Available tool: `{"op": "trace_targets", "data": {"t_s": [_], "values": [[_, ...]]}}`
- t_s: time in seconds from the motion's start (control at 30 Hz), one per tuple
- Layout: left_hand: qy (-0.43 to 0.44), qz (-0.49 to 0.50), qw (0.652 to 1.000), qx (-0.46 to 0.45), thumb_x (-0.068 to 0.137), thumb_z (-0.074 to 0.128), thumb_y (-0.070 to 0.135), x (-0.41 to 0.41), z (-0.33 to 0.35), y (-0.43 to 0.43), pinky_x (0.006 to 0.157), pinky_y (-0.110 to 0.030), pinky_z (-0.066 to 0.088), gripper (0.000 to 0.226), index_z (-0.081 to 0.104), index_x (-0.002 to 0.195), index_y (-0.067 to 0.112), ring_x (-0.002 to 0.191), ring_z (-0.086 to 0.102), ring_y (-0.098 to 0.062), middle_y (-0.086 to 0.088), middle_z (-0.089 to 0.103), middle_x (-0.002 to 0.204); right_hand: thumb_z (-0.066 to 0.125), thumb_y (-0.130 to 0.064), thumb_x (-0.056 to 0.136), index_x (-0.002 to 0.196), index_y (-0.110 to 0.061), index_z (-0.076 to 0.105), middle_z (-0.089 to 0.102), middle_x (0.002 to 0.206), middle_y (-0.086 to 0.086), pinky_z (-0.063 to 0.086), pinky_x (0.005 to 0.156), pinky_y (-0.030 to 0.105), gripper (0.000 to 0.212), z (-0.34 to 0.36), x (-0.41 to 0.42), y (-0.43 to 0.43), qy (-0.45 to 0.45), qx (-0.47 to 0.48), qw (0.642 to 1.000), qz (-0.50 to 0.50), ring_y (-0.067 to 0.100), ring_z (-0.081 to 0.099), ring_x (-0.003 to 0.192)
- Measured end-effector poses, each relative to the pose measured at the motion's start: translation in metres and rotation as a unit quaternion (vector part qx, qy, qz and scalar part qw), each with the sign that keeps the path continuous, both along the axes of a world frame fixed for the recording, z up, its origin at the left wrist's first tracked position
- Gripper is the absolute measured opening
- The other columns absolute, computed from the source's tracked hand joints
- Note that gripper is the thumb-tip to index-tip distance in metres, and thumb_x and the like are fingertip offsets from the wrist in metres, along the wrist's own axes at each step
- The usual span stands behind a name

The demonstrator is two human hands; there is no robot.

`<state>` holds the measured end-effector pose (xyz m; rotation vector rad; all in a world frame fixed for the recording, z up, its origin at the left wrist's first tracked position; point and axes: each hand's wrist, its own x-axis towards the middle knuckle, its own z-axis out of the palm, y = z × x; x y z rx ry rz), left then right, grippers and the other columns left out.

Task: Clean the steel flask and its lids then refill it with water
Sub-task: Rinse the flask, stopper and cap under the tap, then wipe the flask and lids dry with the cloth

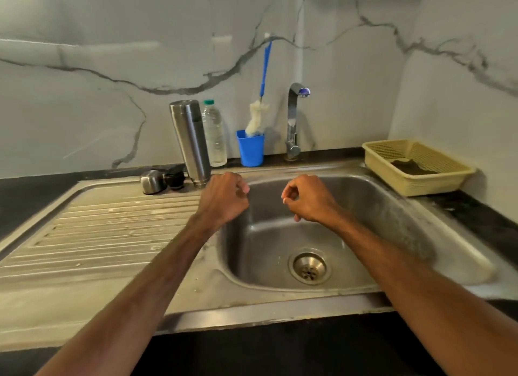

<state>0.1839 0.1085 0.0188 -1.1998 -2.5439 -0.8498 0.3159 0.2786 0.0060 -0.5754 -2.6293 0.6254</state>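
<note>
Steel flask (190, 140) stands inverted; left hand (224, 197), right hand (308, 197): each grip curled, empty.

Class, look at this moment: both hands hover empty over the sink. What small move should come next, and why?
Probably the left hand should reach forward and grip the steel flask. It stands mouth-down on the drainboard just beyond that hand, its steel lid and black lid lie beside it, and the right hand holds nothing too.

No legible text, brand, number or sign anywhere. The steel flask (190, 143) has a dark mark near its top, too blurred to read. The plastic bottle (214, 136) shows nothing readable.
</note>
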Motion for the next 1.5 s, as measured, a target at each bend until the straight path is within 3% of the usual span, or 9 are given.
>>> {"op": "trace_targets", "data": {"t_s": [0.47, 0.6, 0.73, 0.83, 0.93, 1.07, 1.17, 1.33, 1.5], "values": [[-0.038, -0.002, 0.999, -0.033, 0.080, 0.070, 0.010, 0.027, -0.011, 0.062, 0.086, -0.039, 0.058, 0.022, 0.075, 0.099, 0.020, 0.098, 0.065, -0.016, 0.005, 0.071, 0.101, 0.070, -0.015, 0.086, 0.083, -0.022, 0.073, 0.072, 0.075, -0.005, 0.062, 0.078, 0.040, 0.008, -0.011, 0.002, 0.020, 0.006, -0.005, 0.999, -0.045, 0.013, 0.070, 0.072], [-0.019, 0.100, 0.993, 0.066, 0.080, 0.071, 0.012, 0.011, 0.000, 0.042, 0.077, -0.036, 0.055, 0.017, 0.075, 0.094, 0.021, 0.091, 0.066, -0.015, 0.007, 0.072, 0.094, 0.071, -0.016, 0.083, 0.086, -0.023, 0.074, 0.073, 0.088, -0.004, 0.059, 0.083, 0.036, 0.008, -0.009, -0.021, -0.008, 0.014, -0.030, 0.999, -0.037, 0.013, 0.068, 0.083], [0.035, 0.202, 0.955, 0.214, 0.086, 0.073, 0.021, -0.009, 0.017, 0.020, 0.077, -0.033, 0.047, 0.015, 0.072, 0.101, 0.018, 0.100, 0.064, -0.022, 0.002, 0.073, 0.097, 0.068, -0.020, 0.084, 0.092, -0.026, 0.071, 0.070, 0.092, -0.005, 0.059, 0.083, 0.038, 0.010, -0.011, -0.047, -0.036, 0.030, -0.031, 0.999, 0.010, 0.014, 0.066, 0.088], [0.084, 0.237, 0.932, 0.262, 0.083, 0.079, 0.026, -0.027, 0.030, 0.005, 0.094, -0.038, 0.046, 0.038, 0.062, 0.114, 0.013, 0.113, 0.054, -0.028, -0.008, 0.064, 0.112, 0.067, -0.021, 0.086, 0.095, -0.026, 0.069, 0.069, 0.097, -0.005, 0.057, 0.085, 0.036, 0.011, -0.016, -0.049, -0.040, 0.028, -0.015, 0.999, 0.026, 0.015, 0.065, 0.093], [0.069, 0.285, 0.919, 0.265, 0.079, 0.084, 0.038, -0.046, 0.044, 0.000, 0.107, -0.037, 0.037, 0.070, 0.050, 0.132, 0.008, 0.126, 0.045, -0.031, -0.014, 0.052, 0.132, 0.066, -0.024, 0.088, 0.103, -0.024, 0.068, 0.068, 0.107, -0.003, 0.054, 0.091, 0.037, 0.016, -0.021, -0.044, -0.033, 0.020, 0.005, 1.000, 0.017, 0.018, 0.064, 0.102], [-0.085, 0.269, 0.935, 0.215, 0.075, 0.087, 0.050, -0.080, 0.061, 0.001, 0.125, -0.047, 0.020, 0.122, 0.016, 0.156, -0.004, 0.149, 0.023, -0.041, -0.024, 0.025, 0.161, 0.070, -0.021, 0.090, 0.109, -0.020, 0.068, 0.066, 0.110, -0.003, 0.052, 0.091, 0.031, 0.019, -0.022, -0.037, -0.027, 0.007, -0.014, 1.000, 0.004, 0.015, 0.061, 0.105], [-0.166, 0.250, 0.927, 0.227, 0.069, 0.091, 0.051, -0.104, 0.064, 0.008, 0.125, -0.051, 0.024, 0.136, 0.005, 0.158, -0.006, 0.151, 0.020, -0.042, -0.024, 0.022, 0.164, 0.071, -0.020, 0.090, 0.108, -0.021, 0.068, 0.066, 0.110, -0.003, 0.051, 0.088, 0.028, 0.019, -0.024, -0.037, -0.027, 0.009, -0.025, 1.000, 0.008, 0.014, 0.061, 0.103], [-0.202, 0.229, 0.917, 0.258, 0.066, 0.095, 0.042, -0.121, 0.055, 0.015, 0.101, -0.042, 0.051, 0.104, 0.035, 0.143, 0.005, 0.124, 0.052, -0.031, -0.014, 0.051, 0.130, 0.072, -0.020, 0.089, 0.110, -0.021, 0.068, 0.066, 0.113, -0.003, 0.052, 0.090, 0.029, 0.022, -0.028, -0.041, -0.025, -0.006, -0.037, 0.999, 0.017, 0.014, 0.061, 0.106], [-0.196, 0.194, 0.925, 0.261, 0.071, 0.093, 0.028, -0.127, 0.046, 0.018, 0.091, -0.034, 0.052, 0.081, 0.047, 0.134, 0.008, 0.106, 0.057, -0.022, -0.008, 0.057, 0.118, 0.072, -0.017, 0.089, 0.109, -0.020, 0.069, 0.067, 0.111, -0.003, 0.051, 0.085, 0.025, 0.020, -0.028, -0.039, -0.022, -0.008, -0.041, 0.999, 0.022, 0.013, 0.062, 0.103]]}}
